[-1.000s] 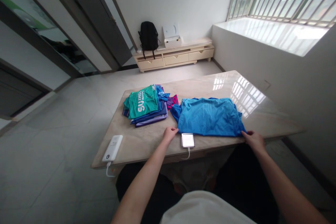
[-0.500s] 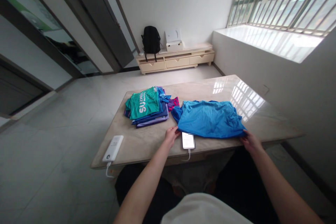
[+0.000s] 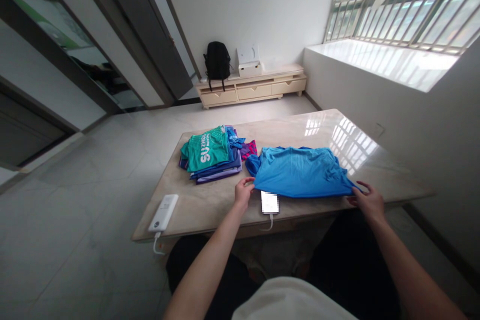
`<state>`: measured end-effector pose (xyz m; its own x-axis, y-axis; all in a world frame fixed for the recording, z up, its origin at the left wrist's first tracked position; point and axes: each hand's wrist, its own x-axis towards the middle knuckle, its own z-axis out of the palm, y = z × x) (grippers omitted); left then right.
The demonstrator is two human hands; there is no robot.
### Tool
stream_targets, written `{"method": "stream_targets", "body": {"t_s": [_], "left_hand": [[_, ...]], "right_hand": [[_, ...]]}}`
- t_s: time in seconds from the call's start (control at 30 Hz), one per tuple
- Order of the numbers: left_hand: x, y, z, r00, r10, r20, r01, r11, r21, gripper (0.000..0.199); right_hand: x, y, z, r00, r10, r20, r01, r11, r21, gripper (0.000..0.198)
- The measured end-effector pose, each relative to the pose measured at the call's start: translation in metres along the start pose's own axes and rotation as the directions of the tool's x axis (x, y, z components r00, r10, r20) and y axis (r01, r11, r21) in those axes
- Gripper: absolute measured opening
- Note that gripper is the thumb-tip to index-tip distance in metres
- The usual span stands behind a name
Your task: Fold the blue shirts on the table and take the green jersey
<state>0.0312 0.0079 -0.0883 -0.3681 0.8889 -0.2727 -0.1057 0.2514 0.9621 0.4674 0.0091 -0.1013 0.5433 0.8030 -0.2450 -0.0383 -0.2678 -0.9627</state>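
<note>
the blue cloth (image 3: 303,172) in front of you lies flat near your side of the table (image 3: 221,202), paler on top, deeper blue along the near edge, rumpled at right, with darker folds showing at its left end. your left hand (image 3: 244,192) pinches its near left corner; your right hand (image 3: 368,200) grips the near right corner, drawing it to a point. a white device (image 3: 270,202) sits right at the cloth's near edge. the clothes pile (image 3: 208,152) stands just left, its red-and-purple piece (image 3: 248,150) near the cloth. tabletop stretches beyond the far side and rightward.
</note>
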Motion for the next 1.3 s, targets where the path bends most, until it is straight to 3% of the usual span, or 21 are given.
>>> {"method": "stream_targets", "body": {"t_s": [0.13,0.27,0.33,0.47,0.57,0.67,0.77,0.97,1.07,1.13,1.3], "left_hand": [[-0.023,0.037,-0.011,0.983,0.142,0.116,-0.148,0.988,0.042,0.016],[-0.056,0.087,-0.031,0.931,0.274,0.241,-0.300,0.950,0.080,0.020],[-0.071,0.116,-0.039,0.867,0.384,0.317,-0.451,0.875,0.177,0.028],[-0.079,0.167,-0.032,0.724,0.577,0.377,-0.689,0.625,0.367,0.014],[-0.057,0.190,-0.008,0.683,0.610,0.402,-0.730,0.561,0.391,0.011],[-0.015,0.206,0.029,0.720,0.549,0.423,-0.691,0.619,0.373,0.010],[0.032,0.228,0.071,0.751,0.506,0.425,-0.652,0.673,0.351,0.011],[0.095,0.283,0.130,0.686,0.594,0.420,-0.721,0.630,0.287,0.018],[0.108,0.282,0.143,0.648,0.631,0.426,-0.756,0.601,0.259,0.014],[0.113,0.261,0.149,0.639,0.623,0.451,-0.761,0.596,0.255,0.014],[0.106,0.158,0.165,0.679,0.461,0.571,-0.707,0.619,0.340,0.014]], "right_hand": [[-0.013,-0.040,-0.021,0.996,-0.057,0.072,0.056,0.998,0.016,0.045],[-0.034,-0.088,-0.051,0.990,-0.111,0.087,0.106,0.993,0.059,0.041],[-0.045,-0.115,-0.068,0.983,-0.145,0.112,0.137,0.988,0.076,0.043],[-0.048,-0.167,-0.095,0.946,-0.264,0.186,0.260,0.964,0.045,0.048],[-0.028,-0.195,-0.100,0.955,-0.256,0.147,0.263,0.965,-0.026,0.037],[0.008,-0.214,-0.090,0.978,-0.174,0.112,0.184,0.979,-0.083,0.022],[0.050,-0.234,-0.072,0.981,-0.154,0.117,0.164,0.984,-0.073,0.021],[0.116,-0.277,-0.061,0.952,-0.283,0.119,0.279,0.959,0.050,0.032],[0.135,-0.275,-0.072,0.930,-0.343,0.129,0.332,0.938,0.101,0.030],[0.144,-0.257,-0.080,0.931,-0.335,0.143,0.320,0.940,0.119,0.022],[0.160,-0.164,-0.088,0.981,-0.140,0.136,0.129,0.988,0.086,0.010]]}}
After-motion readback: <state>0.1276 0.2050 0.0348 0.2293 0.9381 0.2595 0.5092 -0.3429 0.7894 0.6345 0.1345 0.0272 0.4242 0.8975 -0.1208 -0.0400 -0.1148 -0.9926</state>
